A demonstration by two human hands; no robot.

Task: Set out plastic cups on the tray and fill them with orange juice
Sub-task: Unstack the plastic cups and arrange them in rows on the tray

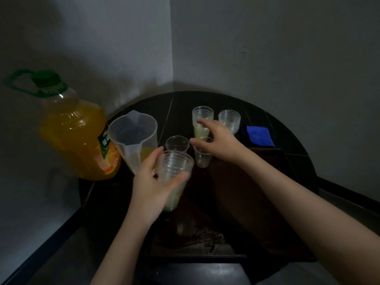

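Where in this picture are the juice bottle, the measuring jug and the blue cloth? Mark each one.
juice bottle (72, 130): head view, on its orange-filled body.
measuring jug (133, 132): head view, on its clear wall.
blue cloth (259, 135): head view, on the middle of its folded top.

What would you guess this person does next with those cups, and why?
Probably let go of the single cup under the right hand and take another from the stack gripped by the left hand. Only two loose cups, that one and another, stand out so far, both empty; the pitcher holds little juice.
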